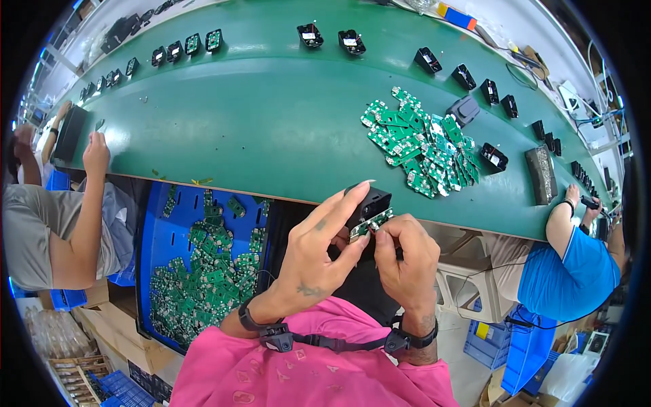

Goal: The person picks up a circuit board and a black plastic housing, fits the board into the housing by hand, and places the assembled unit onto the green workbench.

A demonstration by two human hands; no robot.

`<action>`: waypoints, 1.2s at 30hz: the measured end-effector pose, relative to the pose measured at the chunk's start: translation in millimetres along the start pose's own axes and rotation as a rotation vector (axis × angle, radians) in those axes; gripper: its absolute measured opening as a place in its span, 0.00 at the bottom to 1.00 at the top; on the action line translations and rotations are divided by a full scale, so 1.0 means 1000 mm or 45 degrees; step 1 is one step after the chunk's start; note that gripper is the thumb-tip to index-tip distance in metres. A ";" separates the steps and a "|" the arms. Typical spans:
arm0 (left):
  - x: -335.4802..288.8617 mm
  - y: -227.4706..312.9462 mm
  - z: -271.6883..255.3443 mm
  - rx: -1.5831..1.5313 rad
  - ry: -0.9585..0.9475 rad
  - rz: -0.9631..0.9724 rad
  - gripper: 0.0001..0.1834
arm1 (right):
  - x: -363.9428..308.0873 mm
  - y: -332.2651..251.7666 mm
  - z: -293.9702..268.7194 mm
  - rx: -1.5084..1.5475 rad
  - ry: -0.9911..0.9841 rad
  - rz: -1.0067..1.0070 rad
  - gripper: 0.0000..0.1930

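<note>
Over the table's front edge, my left hand [317,244] is closed around a small black plastic housing [375,203], its open side facing right. A green circuit board [370,224] lies along the near side of the housing, by my left thumb. My right hand [409,256] is closed in a pinch at the board's right end; what is between its fingertips is too small and hidden to make out. Past my hands, a heap of green circuit boards [424,146] is spread on the green table [271,129]. An open black housing [494,158] stands right of the heap.
More black housings [351,42] line the far side of the table. A dark block [540,176] stands at the right edge. Below, left of my hands, a blue bin [154,237] holds many boards. Co-workers sit left and right, one in a blue shirt [566,271].
</note>
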State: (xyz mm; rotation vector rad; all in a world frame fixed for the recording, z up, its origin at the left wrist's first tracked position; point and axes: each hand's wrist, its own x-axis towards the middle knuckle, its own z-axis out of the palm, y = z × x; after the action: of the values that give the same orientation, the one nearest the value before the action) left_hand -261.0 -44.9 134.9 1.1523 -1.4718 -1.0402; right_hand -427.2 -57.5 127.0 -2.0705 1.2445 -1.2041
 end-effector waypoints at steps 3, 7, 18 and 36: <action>0.000 0.000 0.000 0.025 0.005 -0.005 0.36 | 0.000 0.000 -0.002 -0.004 -0.014 -0.014 0.03; -0.001 0.001 0.000 0.114 -0.001 0.080 0.35 | 0.000 0.001 -0.004 -0.026 -0.029 -0.045 0.03; 0.001 -0.001 -0.004 0.229 -0.127 0.190 0.36 | 0.003 0.000 -0.016 -0.093 -0.176 -0.076 0.04; 0.007 -0.013 0.011 0.206 -0.054 0.084 0.31 | -0.011 0.016 0.003 -0.094 -0.179 0.019 0.05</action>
State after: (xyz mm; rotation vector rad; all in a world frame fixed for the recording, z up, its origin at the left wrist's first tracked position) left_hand -270.3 -53.3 121.1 1.1929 -1.6409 -0.9185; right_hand -434.8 -56.7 109.0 -2.1540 1.2531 -1.0015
